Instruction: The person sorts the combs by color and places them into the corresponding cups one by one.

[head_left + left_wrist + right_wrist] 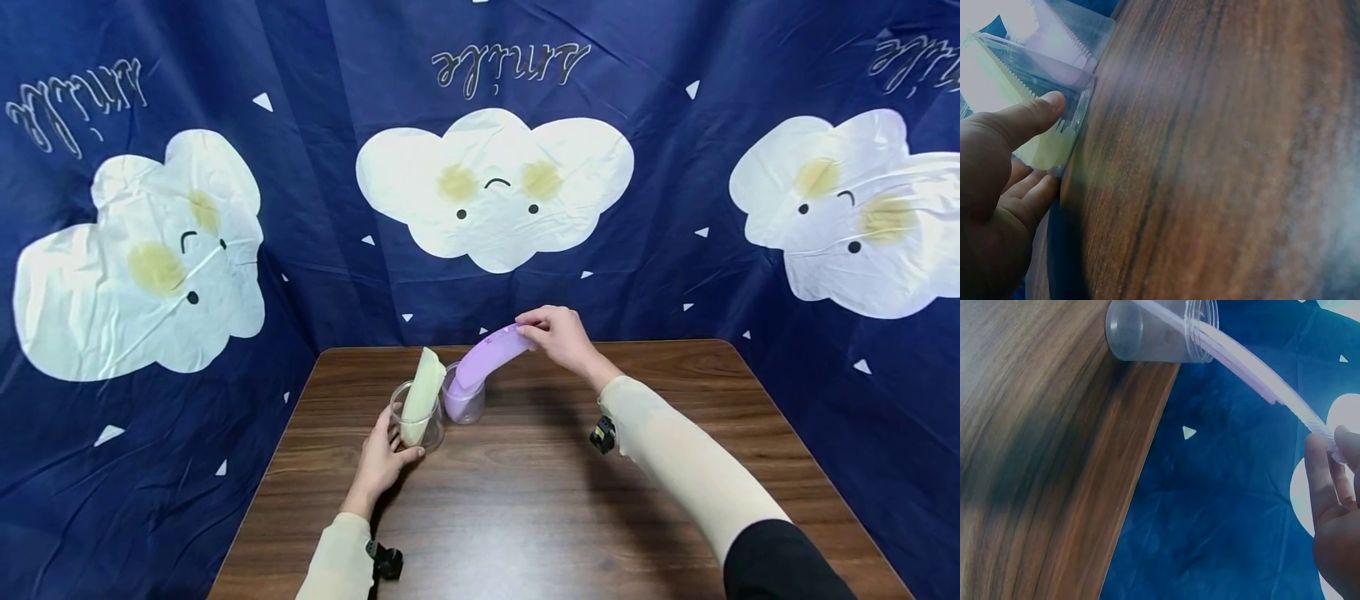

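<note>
Around the lower side of a clear plastic jar (pixel 431 435), my left hand (pixel 382 459) curls its thumb and fingers. A pale green plastic scraper (pixel 423 392) leans upright in that jar, its toothed edge showing in the left wrist view. Just behind and to the right stands a second clear jar (pixel 472 410). My right hand (pixel 561 335) pinches the upper end of a thin, bent purple plastic scraper (pixel 487 357) between thumb and fingers. That scraper slants from the hand down to the second jar's mouth (pixel 1200 328). Another purple piece (pixel 1244 380) lies alongside it in the right wrist view.
The jars stand on a brown wood-grain table (pixel 517 500), toward its back edge. A dark blue curtain (pixel 315 275) with white clouds hangs behind and on both sides. Small black cameras (pixel 602 435) sit on the wrists.
</note>
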A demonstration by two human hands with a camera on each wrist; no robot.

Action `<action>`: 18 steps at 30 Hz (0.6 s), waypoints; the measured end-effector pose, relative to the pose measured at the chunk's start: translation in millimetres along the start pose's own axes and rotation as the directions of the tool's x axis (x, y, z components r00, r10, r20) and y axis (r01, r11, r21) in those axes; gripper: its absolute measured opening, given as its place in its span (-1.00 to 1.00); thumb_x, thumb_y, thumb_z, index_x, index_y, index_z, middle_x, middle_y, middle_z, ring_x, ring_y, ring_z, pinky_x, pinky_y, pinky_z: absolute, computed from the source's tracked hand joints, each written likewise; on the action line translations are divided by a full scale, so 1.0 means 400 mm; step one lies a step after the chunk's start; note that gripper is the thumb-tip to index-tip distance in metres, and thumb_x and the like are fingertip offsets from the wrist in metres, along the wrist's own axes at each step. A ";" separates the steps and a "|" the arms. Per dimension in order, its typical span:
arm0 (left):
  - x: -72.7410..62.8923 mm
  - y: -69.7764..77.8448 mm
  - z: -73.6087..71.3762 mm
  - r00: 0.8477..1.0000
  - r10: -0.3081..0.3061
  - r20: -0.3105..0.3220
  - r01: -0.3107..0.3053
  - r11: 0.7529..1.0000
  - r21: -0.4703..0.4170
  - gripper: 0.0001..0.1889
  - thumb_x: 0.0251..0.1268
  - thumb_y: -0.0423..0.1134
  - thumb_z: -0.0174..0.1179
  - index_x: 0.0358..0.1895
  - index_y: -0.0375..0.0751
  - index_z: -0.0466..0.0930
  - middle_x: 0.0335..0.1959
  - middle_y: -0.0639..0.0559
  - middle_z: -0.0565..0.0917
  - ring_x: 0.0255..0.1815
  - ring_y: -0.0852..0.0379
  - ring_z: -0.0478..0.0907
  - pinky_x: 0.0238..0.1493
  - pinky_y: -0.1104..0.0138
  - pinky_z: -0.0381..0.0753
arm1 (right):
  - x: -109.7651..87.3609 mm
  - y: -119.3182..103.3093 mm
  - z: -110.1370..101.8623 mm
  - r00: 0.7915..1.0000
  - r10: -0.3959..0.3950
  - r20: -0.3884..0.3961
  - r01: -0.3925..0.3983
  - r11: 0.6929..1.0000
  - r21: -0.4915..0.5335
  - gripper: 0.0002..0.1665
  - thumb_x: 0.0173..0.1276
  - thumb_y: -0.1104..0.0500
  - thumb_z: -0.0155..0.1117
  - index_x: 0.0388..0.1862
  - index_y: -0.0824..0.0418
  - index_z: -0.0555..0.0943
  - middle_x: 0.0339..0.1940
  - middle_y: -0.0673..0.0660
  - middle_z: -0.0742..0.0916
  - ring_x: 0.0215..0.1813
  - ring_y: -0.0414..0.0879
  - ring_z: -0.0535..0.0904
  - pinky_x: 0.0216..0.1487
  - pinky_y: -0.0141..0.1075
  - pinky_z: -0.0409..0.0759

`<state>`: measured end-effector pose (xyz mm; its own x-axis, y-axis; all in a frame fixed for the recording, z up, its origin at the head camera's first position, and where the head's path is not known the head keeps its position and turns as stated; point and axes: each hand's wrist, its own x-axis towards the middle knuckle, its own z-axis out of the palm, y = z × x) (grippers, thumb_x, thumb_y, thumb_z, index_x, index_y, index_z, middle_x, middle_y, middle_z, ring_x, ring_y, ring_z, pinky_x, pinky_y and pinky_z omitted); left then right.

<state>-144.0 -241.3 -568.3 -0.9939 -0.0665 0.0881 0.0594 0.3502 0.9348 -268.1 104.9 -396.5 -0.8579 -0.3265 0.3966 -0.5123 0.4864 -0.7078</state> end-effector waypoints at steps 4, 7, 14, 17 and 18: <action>-0.001 -0.002 -0.001 1.000 -0.011 0.000 0.011 1.000 -0.007 0.03 -0.04 -0.59 0.53 0.54 -0.25 0.15 0.55 -0.39 0.25 0.53 -0.32 0.28 0.49 0.04 0.45 | 0.004 -0.010 0.020 0.999 0.026 0.028 -0.027 0.999 0.043 -0.78 0.39 0.21 0.44 -0.04 0.26 0.80 -0.07 0.19 0.82 -0.38 -0.14 0.76 -0.40 -0.32 0.81; -0.001 -0.002 0.000 1.000 -0.012 -0.002 0.012 1.000 -0.008 0.03 -0.05 -0.59 0.53 0.54 -0.25 0.15 0.54 -0.39 0.28 0.53 -0.31 0.29 0.48 0.05 0.45 | 0.005 -0.015 0.037 0.999 0.036 0.038 -0.039 0.997 0.064 -0.78 0.38 0.21 0.44 -0.04 0.26 0.80 -0.07 0.20 0.82 -0.38 -0.14 0.77 -0.40 -0.31 0.82; 0.001 -0.004 0.003 1.000 -0.019 -0.002 0.019 1.000 -0.001 0.03 -0.03 -0.58 0.52 0.55 -0.23 0.13 0.53 -0.40 0.28 0.54 -0.29 0.27 0.49 0.06 0.44 | 0.000 -0.017 0.065 0.999 0.035 0.041 -0.038 0.996 0.080 -0.80 0.35 0.21 0.47 -0.07 0.24 0.81 -0.16 0.19 0.84 -0.42 -0.13 0.76 -0.46 -0.39 0.78; 0.000 -0.006 0.006 1.000 -0.017 -0.004 0.017 1.000 -0.001 0.03 -0.02 -0.59 0.51 0.55 -0.24 0.14 0.53 -0.40 0.28 0.54 -0.30 0.26 0.50 0.06 0.43 | 0.000 -0.013 0.077 0.998 0.048 0.034 -0.050 0.996 0.078 -0.80 0.33 0.19 0.50 -0.10 0.22 0.81 -0.23 0.15 0.85 -0.44 -0.20 0.72 -0.46 -0.38 0.78; -0.001 -0.005 0.007 1.000 -0.016 -0.003 0.016 1.000 0.001 0.02 -0.02 -0.59 0.51 0.55 -0.24 0.14 0.54 -0.41 0.28 0.54 -0.31 0.26 0.49 0.05 0.44 | 0.000 -0.012 0.080 0.998 0.051 0.025 -0.052 0.996 0.071 -0.81 0.31 0.19 0.51 -0.12 0.21 0.81 -0.25 0.13 0.85 -0.45 -0.20 0.71 -0.47 -0.38 0.77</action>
<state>-144.0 -239.5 -571.2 -0.9944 -0.0752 0.0744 0.0435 0.3499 0.9358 -264.2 76.5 -411.9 -0.8816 -0.3215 0.3456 -0.4627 0.4437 -0.7675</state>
